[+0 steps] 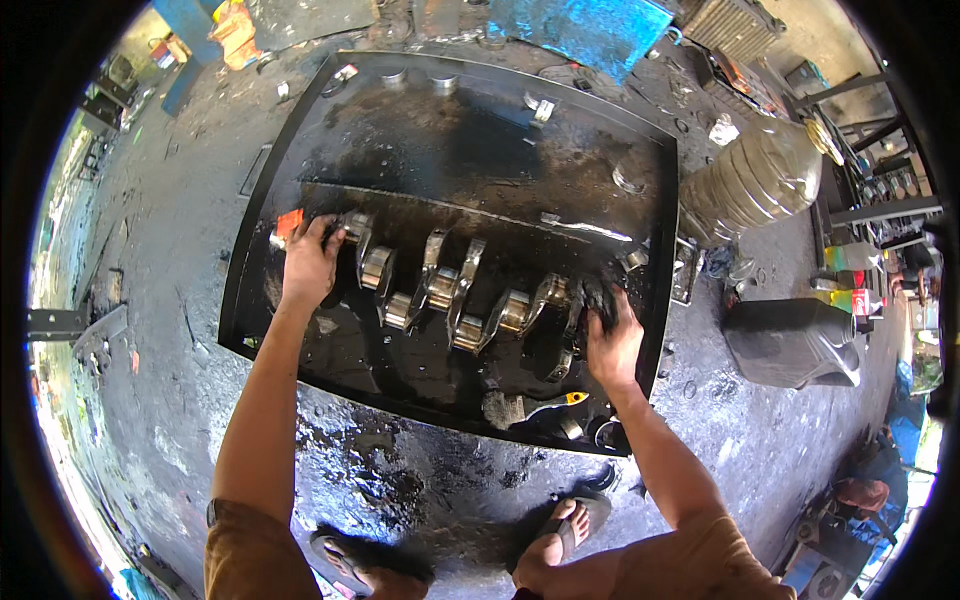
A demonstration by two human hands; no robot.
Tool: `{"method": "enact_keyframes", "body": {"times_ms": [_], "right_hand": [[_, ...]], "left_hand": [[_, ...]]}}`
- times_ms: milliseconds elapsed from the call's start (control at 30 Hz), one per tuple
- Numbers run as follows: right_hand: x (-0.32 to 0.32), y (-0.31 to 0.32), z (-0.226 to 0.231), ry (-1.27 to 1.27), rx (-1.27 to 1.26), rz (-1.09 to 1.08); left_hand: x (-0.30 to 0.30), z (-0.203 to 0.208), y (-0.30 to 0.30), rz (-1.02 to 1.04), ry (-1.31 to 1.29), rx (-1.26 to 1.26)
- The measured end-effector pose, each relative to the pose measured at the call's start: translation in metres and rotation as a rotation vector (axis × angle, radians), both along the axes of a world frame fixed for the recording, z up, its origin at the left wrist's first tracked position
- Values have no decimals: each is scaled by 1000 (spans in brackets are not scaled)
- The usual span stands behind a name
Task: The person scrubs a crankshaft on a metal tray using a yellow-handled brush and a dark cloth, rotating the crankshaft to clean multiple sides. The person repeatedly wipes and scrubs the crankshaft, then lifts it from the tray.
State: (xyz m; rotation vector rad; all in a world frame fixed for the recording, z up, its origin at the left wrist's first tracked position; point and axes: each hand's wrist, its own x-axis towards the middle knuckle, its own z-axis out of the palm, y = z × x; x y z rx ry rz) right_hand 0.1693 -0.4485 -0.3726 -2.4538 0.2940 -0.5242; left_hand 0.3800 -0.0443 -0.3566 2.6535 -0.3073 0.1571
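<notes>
A shiny, oily crankshaft [440, 290] lies across a shallow black metal tray [400, 150]. Around its left end my left hand [311, 262] is closed, with a small orange piece [288, 223] beside the fingers. My right hand [610, 345] grips the opposite end; its fingers are blackened and partly lost against dark metal. Below the crankshaft, near the tray's front edge, lies a brush [520, 408] with a yellow-tipped handle. Curved metal shells, one of them a half ring [628, 180], rest in the tray. Dark oil wets the tray bottom.
A large clear plastic jug [760, 175] stands against the tray's right side, with a black jerrycan [790, 342] nearer. Small bottles [852, 257] are farther right. A blue panel [580, 35] lies behind the tray. My sandalled feet [565, 525] stand on the oily floor in front.
</notes>
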Motion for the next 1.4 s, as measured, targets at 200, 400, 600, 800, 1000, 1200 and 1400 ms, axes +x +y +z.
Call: {"method": "enact_keyframes", "body": {"times_ms": [200, 400, 600, 800, 1000, 1200, 1400], "right_hand": [[76, -40, -24, 391, 590, -104], [-3, -18, -15, 53, 1262, -548], [-34, 23, -22, 174, 1469, -844], [44, -8, -49, 51, 1258, -713], [29, -22, -40, 172, 446, -788], [-78, -7, -24, 547, -417, 74], [-100, 23, 20, 693, -374, 390]], "left_hand": [[-9, 7, 3, -7, 100, -124], [-14, 7, 1, 155, 279, -183], [-22, 9, 1, 153, 226, -188], [-67, -1, -4, 263, 116, -205], [-94, -23, -9, 376, 104, -302], [-92, -33, -7, 256, -80, -170], [-80, -28, 6, 134, 72, -61]]}}
